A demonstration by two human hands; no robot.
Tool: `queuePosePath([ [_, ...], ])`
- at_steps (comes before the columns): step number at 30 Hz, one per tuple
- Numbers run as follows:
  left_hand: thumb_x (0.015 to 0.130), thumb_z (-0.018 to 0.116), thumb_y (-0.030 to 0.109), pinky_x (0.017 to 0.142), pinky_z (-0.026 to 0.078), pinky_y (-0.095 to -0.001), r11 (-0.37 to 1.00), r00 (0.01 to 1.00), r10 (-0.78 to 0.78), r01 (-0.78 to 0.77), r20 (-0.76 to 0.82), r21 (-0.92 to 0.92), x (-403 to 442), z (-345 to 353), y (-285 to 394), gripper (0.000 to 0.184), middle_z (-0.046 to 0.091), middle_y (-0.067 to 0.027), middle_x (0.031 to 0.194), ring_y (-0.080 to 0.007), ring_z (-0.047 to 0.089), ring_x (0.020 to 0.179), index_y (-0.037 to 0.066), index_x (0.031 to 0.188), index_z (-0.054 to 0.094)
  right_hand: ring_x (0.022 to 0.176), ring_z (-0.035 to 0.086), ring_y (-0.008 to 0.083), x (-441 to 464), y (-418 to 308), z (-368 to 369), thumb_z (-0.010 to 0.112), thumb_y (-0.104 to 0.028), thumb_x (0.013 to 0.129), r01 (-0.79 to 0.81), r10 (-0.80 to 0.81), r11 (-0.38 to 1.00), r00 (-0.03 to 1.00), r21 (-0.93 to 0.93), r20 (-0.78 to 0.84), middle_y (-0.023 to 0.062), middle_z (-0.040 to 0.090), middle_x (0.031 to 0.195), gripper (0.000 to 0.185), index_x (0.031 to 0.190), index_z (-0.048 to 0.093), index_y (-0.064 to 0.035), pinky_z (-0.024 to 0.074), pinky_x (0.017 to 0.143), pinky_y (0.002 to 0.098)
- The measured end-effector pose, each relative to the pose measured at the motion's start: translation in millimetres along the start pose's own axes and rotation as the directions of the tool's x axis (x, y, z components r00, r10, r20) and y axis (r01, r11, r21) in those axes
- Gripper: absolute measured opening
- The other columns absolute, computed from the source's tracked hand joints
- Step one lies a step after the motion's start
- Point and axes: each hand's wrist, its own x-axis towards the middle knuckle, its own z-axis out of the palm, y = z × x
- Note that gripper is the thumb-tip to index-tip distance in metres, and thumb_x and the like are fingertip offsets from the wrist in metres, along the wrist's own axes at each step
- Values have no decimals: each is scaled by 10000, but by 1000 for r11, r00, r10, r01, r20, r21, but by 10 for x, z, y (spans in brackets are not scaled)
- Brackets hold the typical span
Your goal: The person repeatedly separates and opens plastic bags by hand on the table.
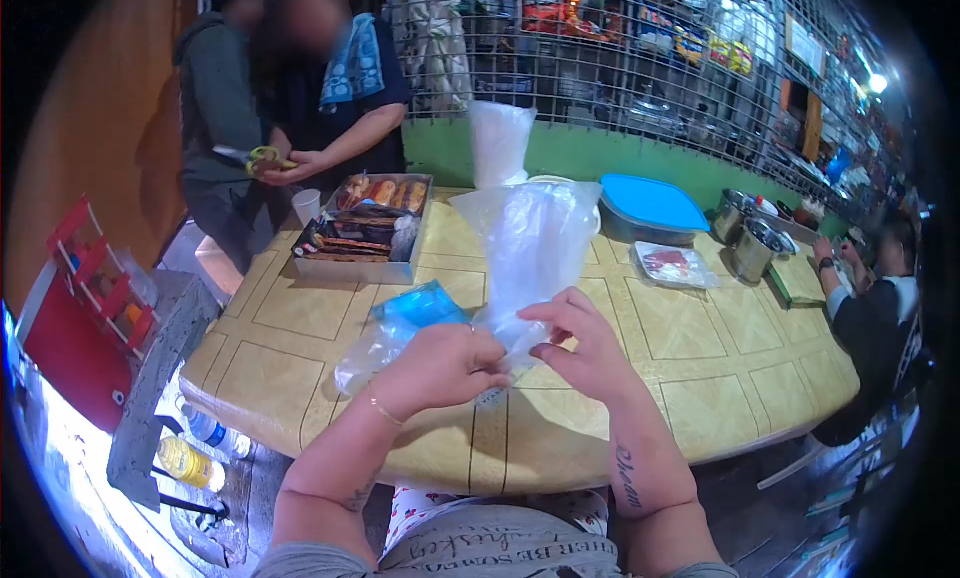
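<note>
A clear plastic bag (540,240) stands upright on the tiled table, its wide mouth at the top and its lower end gathered between my hands. My left hand (458,363) is closed on the bag's lower end. From the other side, my right hand (578,343) pinches the same plastic with thumb and index finger. A blue and clear plastic packet (418,306) lies flat just beyond my left hand. Behind the upright bag stands a stack of clear plastic (502,143).
A metal tray (385,270) of skewered food and a white cup (306,206) stand back left. A blue-lidded container (653,204), wrapped meat (674,265) and metal pots (757,250) are back right. Two people stand beyond, one holding scissors (262,160); another person sits at right.
</note>
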Motion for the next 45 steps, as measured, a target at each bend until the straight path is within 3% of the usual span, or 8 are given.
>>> queuePosePath([
  [3, 791, 770, 188, 626, 471, -332, 904, 989, 71, -9, 130, -427, 20, -133, 41, 185, 620, -66, 718, -195, 611, 681, 40, 845, 674, 911, 593, 166, 15, -40, -108, 717, -40, 821, 250, -250, 909, 967, -334, 44, 37, 583, 1026, 201, 1002, 632, -23, 482, 816, 306],
  [6, 762, 820, 185, 646, 450, -255, 629, 977, 57, 125, 206, -767, 59, -279, 32, 267, 639, 3, 808, -89, 578, 742, 0, 874, 662, 891, 609, 177, 84, -24, -282, 687, -119, 876, 27, -41, 940, 999, 340, 33, 50, 588, 1014, 188, 1029, 609, -41, 493, 828, 324],
  [10, 790, 789, 262, 613, 446, -219, 336, 989, 139, -84, -38, -938, 308, -443, -217, 314, 612, 26, 834, -70, 545, 690, 59, 970, 633, 962, 635, 222, 441, 80, -634, 639, -186, 915, -69, -96, 324, 990, 943, 106, 72, 621, 1054, 232, 1103, 584, -62, 512, 893, 371],
  [13, 817, 752, 360, 578, 446, -212, 102, 973, 60, -226, -221, -969, 660, -516, -423, 504, 614, -16, 880, -90, 536, 669, 65, 1186, 577, 1011, 639, 231, 677, -184, -710, 584, -207, 948, 45, 423, 346, 884, 937, -199, 97, 630, 1129, 286, 1192, 574, -58, 532, 897, 379],
  [24, 875, 671, 342, 507, 442, -244, -347, 983, -110, 101, 148, -932, 772, 139, -878, 688, 601, -104, 984, -150, 517, 592, 208, 1466, 346, 1006, 638, 257, 612, 1001, -405, 526, -88, 925, 73, 283, 29, 956, 997, -78, 140, 621, 1160, 416, 1321, 471, 28, 562, 808, 324],
  [39, 760, 738, 38, 559, 472, -310, 589, 723, -689, 514, -56, -623, 607, 863, -991, 483, 640, -102, 805, -180, 594, 647, -14, 1181, 506, 632, 603, 171, 122, 1568, -73, 554, 100, 783, -692, 767, 538, 639, 481, 60, 95, 643, 839, 234, 972, 630, -15, 485, 510, 256],
  [42, 767, 736, 83, 626, 484, -334, 799, 743, -597, 512, -302, -316, 555, 917, -1019, 465, 631, -115, 859, -201, 604, 709, -10, 1162, 509, 630, 608, 196, 133, 1515, -21, 587, 61, 738, -656, 643, 754, 725, 35, -246, 119, 605, 772, 217, 940, 610, -14, 479, 532, 306],
  [45, 805, 703, 94, 654, 472, -304, 784, 676, -583, 322, -450, -531, 519, 672, -924, 394, 589, -82, 851, -164, 565, 711, 5, 1141, 517, 671, 600, 178, 163, 1547, -69, 608, 24, 756, -323, -144, 829, 665, -456, -733, 112, 568, 823, 187, 940, 599, -11, 468, 581, 297],
])
